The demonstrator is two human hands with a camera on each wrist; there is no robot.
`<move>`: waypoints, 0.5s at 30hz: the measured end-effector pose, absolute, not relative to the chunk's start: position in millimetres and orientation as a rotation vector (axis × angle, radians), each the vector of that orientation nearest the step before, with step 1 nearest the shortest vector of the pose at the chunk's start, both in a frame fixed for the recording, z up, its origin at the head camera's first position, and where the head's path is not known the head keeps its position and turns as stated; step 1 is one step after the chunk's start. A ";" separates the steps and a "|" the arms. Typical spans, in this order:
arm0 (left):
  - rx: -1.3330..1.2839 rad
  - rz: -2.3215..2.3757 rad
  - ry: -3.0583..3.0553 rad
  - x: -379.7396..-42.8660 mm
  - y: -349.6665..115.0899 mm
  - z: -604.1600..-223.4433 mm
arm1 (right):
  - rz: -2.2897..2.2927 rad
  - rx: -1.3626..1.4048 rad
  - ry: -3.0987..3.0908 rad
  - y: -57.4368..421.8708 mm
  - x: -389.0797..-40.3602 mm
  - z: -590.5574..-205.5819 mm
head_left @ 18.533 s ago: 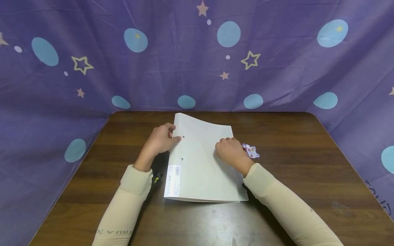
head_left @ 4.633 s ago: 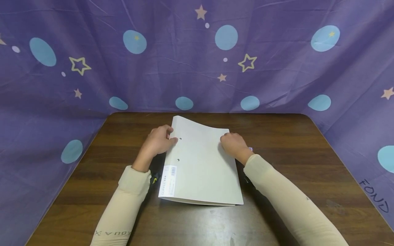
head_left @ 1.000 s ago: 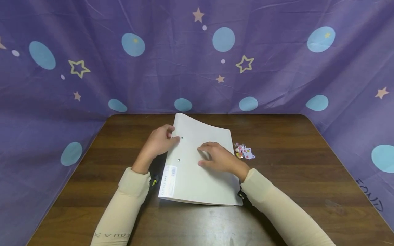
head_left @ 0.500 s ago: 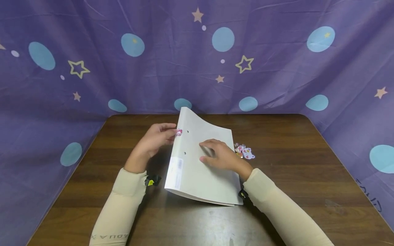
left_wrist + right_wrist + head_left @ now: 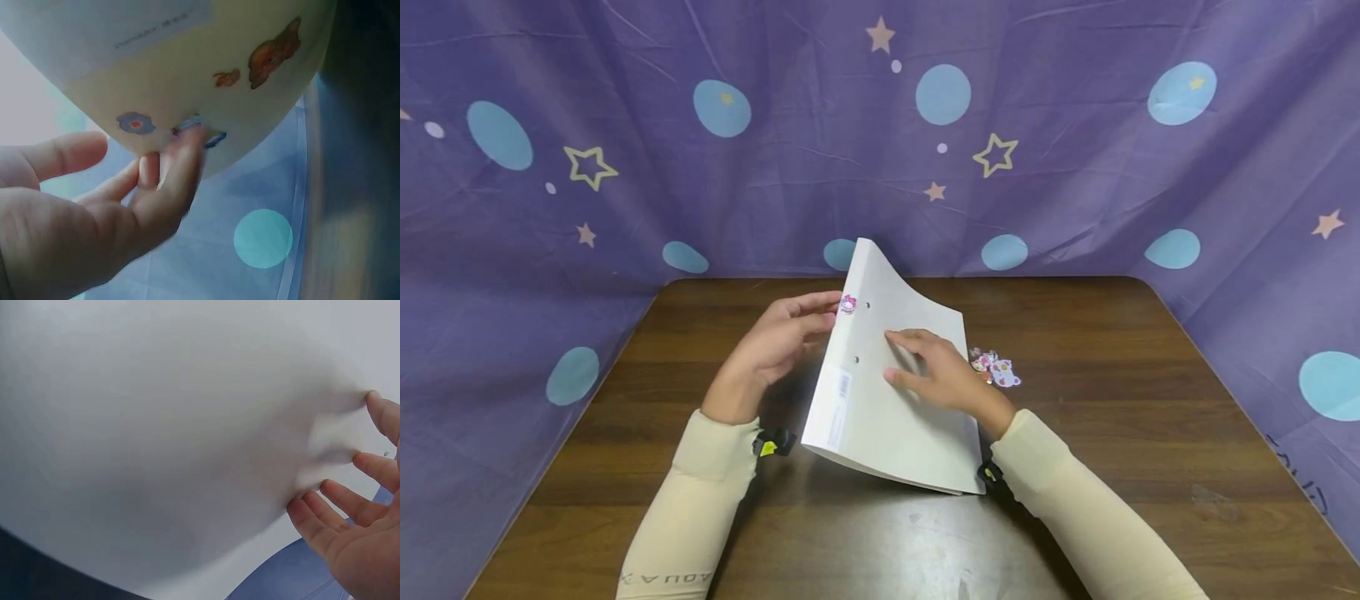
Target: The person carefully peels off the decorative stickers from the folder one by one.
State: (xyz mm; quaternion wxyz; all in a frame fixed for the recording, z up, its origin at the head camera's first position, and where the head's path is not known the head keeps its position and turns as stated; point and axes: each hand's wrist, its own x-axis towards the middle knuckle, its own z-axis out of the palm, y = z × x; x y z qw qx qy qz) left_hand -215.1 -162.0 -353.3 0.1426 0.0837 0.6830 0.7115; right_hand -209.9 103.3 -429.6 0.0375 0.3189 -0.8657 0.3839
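Along tilted folder (image 5: pixel 883 417), left grip (image 5: pixel 775 343) loose, partly hidden behind it; right grip (image 5: pixel 942 373) spread against it.

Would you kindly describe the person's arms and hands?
The left hand and right hand are bare. The left sleeve and right sleeve are cream with wide cuffs; the left bears dark lettering. A black device with a yellow patch shows at the left cuff, a black piece at the right.

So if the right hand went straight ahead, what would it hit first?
The right hand would meet the white folder first; its fingertips seem to touch it already, though depth is unclear.
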 end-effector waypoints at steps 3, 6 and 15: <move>0.283 2.034 1.906 -212.6 -162.3 -350.9 | 1.192 0.962 -2.639 103.6 -210.4 -428.8; 0.311 2.060 1.809 -211.1 -161.9 -348.8 | 1.214 0.945 -2.613 104.7 -211.0 -426.3; 0.392 2.169 1.592 -208.7 -159.4 -343.1 | 1.401 0.957 -2.506 103.1 -210.9 -410.0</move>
